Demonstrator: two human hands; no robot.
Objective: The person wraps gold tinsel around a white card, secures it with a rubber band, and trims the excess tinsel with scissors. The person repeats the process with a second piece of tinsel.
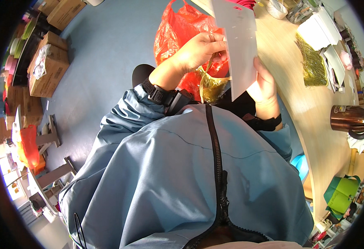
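A translucent, whitish flat sheet stands tilted in front of me, its lower end narrowing to a point. At its left edge is my left hand, fingers bent and pinched together; a thin gold-green strip hangs from them. The sheet hides the fingertips. My right hand grips the sheet's lower right edge, thumb along it and the other fingers partly hidden. Below my left hand, a clear packet of shiny gold-green strips lies against a red plastic bag.
A pale wooden table curves along the right, holding another gold-green bundle, white papers, a brown metallic kettle and a green bag. Cardboard boxes stand on the blue floor at left.
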